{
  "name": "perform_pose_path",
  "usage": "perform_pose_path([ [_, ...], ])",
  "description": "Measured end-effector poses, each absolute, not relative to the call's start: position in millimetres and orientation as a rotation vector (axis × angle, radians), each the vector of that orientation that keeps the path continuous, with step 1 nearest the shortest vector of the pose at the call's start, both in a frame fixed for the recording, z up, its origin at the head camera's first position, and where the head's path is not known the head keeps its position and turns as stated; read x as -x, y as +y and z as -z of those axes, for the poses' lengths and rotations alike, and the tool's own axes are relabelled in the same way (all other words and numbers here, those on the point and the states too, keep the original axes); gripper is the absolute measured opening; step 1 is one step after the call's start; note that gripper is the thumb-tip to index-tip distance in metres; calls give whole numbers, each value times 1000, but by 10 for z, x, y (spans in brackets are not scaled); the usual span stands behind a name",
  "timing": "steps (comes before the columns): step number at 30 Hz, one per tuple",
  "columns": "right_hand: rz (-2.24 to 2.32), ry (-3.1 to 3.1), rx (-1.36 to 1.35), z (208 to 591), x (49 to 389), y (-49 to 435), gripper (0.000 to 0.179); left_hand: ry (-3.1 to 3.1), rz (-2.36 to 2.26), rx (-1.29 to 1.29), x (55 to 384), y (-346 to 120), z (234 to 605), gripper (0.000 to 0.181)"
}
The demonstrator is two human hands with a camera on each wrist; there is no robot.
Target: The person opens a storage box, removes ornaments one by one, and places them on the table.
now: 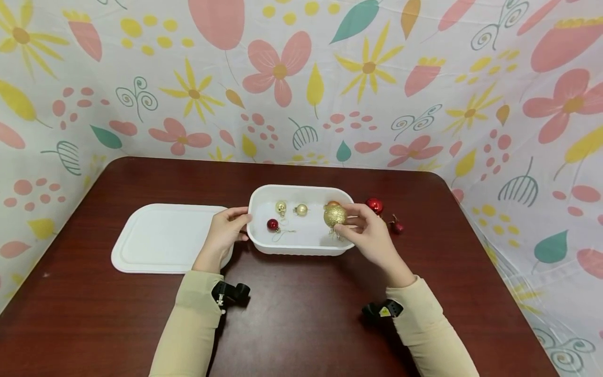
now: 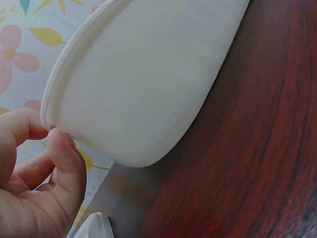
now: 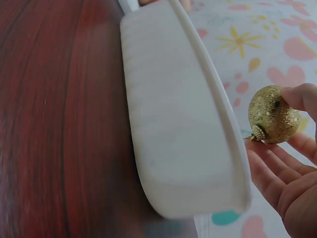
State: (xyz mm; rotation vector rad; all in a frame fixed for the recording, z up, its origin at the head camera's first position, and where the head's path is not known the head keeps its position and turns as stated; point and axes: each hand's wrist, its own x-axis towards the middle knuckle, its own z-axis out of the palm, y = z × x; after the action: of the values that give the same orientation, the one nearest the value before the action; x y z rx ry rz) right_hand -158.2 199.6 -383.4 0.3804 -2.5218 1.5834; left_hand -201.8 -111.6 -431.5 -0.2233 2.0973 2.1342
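1. Your head camera looks forward and down from above the near edge of the table (image 1: 292, 324), taking in both forearms, the white tub (image 1: 301, 246) at centre and the far patterned backdrop.
2. Your left wrist camera sits low and very near the tub's (image 2: 148, 89) left end, facing right and far along the tabletop.
3. Your right wrist camera sits low by the tub's (image 3: 173, 139) right end, facing left.
4. All three views share the tub and the table around it.

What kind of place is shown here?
Probably a staged tabletop set, not a lived-in room: a dark wooden table enclosed by a flower-printed backdrop sheet, with a white tub of small ornaments.
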Motion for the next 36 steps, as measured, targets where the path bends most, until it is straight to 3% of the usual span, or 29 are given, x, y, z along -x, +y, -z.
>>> perform_pose_path([
  [25, -1512, -2339, -27, 3857, 1363, 2677, 40, 2118, -2099, 233, 2005, -1116, 4302, 37],
  [36, -1455, -2403, 136, 3975, 1434, 2888, 44, 2146, -2076, 233, 2004, -1125, 4293, 36],
])
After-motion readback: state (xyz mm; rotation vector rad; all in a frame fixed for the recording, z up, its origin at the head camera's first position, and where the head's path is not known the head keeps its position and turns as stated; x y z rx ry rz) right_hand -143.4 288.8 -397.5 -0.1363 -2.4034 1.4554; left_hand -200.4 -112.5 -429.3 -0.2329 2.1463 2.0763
